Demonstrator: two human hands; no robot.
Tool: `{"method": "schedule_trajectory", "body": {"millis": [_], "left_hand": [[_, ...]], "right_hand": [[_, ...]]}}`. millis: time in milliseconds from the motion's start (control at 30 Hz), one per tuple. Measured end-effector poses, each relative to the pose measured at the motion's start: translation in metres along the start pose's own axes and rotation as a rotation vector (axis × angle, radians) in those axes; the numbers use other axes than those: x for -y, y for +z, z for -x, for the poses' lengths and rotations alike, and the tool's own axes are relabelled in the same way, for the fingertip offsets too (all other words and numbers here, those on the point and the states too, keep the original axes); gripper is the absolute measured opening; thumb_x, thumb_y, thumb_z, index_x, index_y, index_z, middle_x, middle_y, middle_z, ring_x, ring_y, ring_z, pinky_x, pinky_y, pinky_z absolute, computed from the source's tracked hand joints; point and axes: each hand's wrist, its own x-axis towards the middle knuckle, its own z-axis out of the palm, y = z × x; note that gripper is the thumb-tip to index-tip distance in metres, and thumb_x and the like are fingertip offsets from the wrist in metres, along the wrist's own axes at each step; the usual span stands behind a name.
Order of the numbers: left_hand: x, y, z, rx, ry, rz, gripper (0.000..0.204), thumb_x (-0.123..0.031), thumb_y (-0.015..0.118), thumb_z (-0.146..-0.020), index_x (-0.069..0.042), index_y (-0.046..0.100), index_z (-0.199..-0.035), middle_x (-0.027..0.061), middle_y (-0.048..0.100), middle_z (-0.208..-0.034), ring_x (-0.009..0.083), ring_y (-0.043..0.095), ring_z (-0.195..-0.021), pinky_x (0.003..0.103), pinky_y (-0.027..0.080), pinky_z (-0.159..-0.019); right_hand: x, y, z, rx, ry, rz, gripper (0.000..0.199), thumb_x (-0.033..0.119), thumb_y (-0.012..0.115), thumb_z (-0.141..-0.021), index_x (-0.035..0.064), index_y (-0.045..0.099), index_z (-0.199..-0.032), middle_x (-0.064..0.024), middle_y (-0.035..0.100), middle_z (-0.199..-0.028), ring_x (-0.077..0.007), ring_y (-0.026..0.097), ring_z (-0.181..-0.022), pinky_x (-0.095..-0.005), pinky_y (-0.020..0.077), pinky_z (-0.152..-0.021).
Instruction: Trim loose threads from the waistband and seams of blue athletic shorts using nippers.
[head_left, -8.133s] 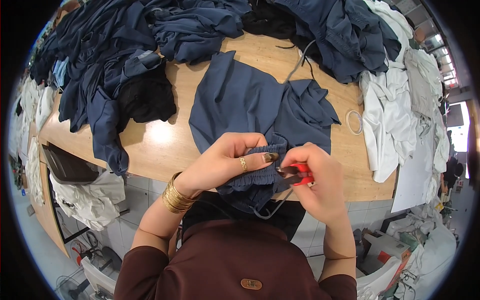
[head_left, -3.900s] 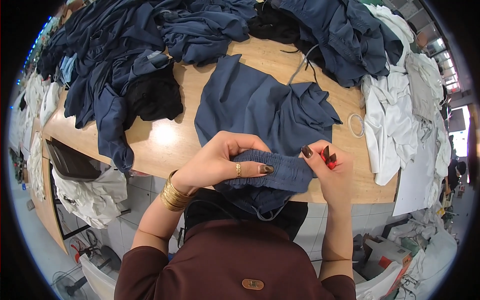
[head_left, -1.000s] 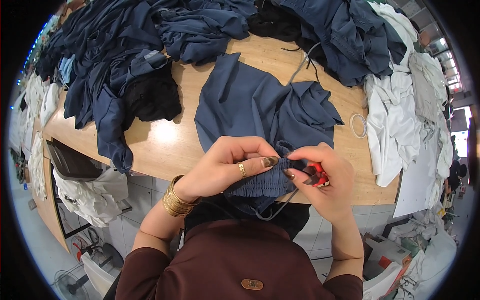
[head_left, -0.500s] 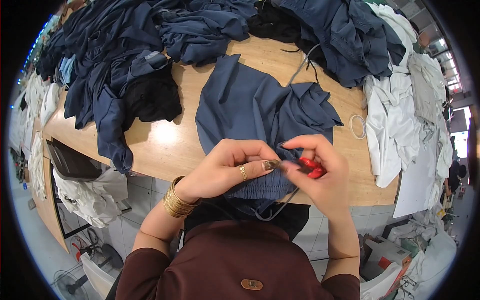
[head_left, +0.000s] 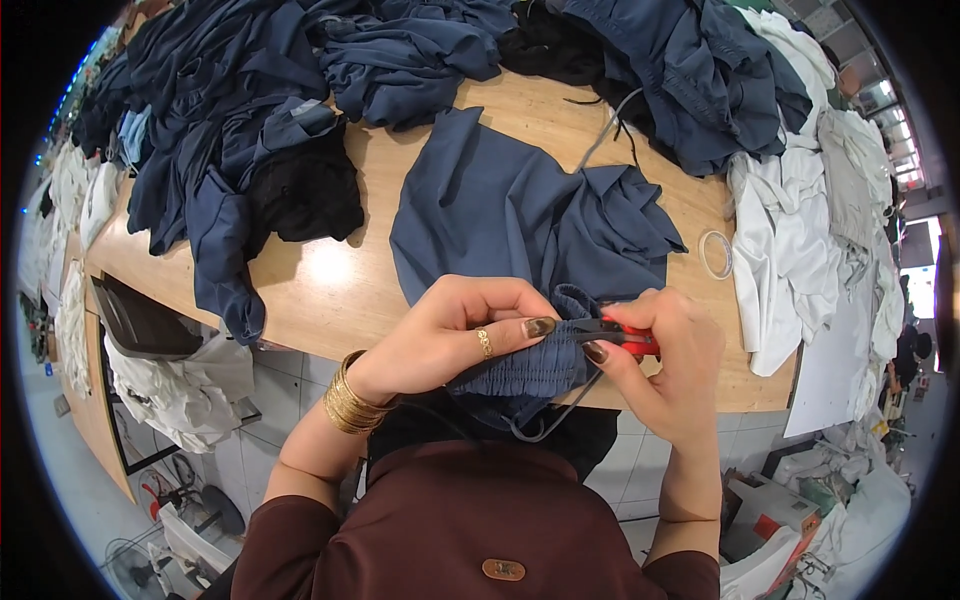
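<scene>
A navy blue garment (head_left: 520, 215) lies spread on the wooden table (head_left: 330, 290), its far part flat and its right side bunched into folds; its gathered, ribbed waistband hangs over the near table edge, with a dark drawstring looping below. The left hand (head_left: 450, 330) pinches that waistband, thumb pressed on the elastic gathers, fingers curled over the top. The right hand (head_left: 665, 365) is closed around small red-handled thread snips (head_left: 625, 338), whose dark tip touches the waistband just beside the left thumb. Heaps of navy clothes (head_left: 250, 110) fill the far left, white clothes (head_left: 800, 230) the right, near a tape roll (head_left: 716, 254).
</scene>
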Motion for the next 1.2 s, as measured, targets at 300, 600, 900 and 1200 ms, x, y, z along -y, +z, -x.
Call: {"method": "schedule_trajectory", "body": {"millis": [300,600,900,1200], "left_hand": [[0.002,0.006,-0.001,-0.076,0.007,-0.002,0.019,-0.013,0.056,-0.088,0.003,0.060,-0.097,-0.0034,0.056,-0.081,-0.0010,0.043,-0.071,0.013,0.033,-0.061],[-0.001,0.007,0.000,-0.053,0.002,-0.025,0.017,-0.011,0.054,-0.089,0.003,0.060,-0.097,-0.0038,0.056,-0.080,-0.0007,0.043,-0.071,0.014,0.033,-0.061],[-0.001,0.005,-0.001,-0.031,-0.005,-0.057,0.017,-0.009,0.054,-0.089,0.004,0.060,-0.097,-0.0017,0.057,-0.085,0.0006,0.046,-0.074,0.015,0.036,-0.066],[-0.001,0.003,-0.001,-0.039,-0.023,-0.038,0.016,-0.008,0.054,-0.089,0.003,0.060,-0.097,-0.0023,0.058,-0.084,0.0003,0.047,-0.075,0.015,0.037,-0.067]], "right_hand": [[0.002,-0.003,-0.005,0.102,-0.015,0.111,0.026,0.024,0.071,-0.071,0.0082,0.057,-0.085,-0.0024,0.051,-0.071,-0.0199,0.047,-0.061,-0.0305,0.0323,-0.052],[0.002,-0.012,-0.003,0.200,-0.083,0.187,0.024,0.021,0.066,-0.070,0.0078,0.058,-0.088,-0.0018,0.052,-0.072,-0.0195,0.047,-0.063,-0.0307,0.0325,-0.055],[0.003,-0.014,-0.007,0.214,-0.139,0.246,0.021,0.024,0.067,-0.071,0.0099,0.060,-0.085,-0.0007,0.050,-0.070,-0.0186,0.046,-0.062,-0.0301,0.0323,-0.054],[-0.002,-0.012,-0.006,0.143,-0.112,0.215,0.024,0.023,0.071,-0.068,0.0102,0.060,-0.085,-0.0013,0.049,-0.069,-0.0186,0.046,-0.059,-0.0301,0.0338,-0.051]]}}
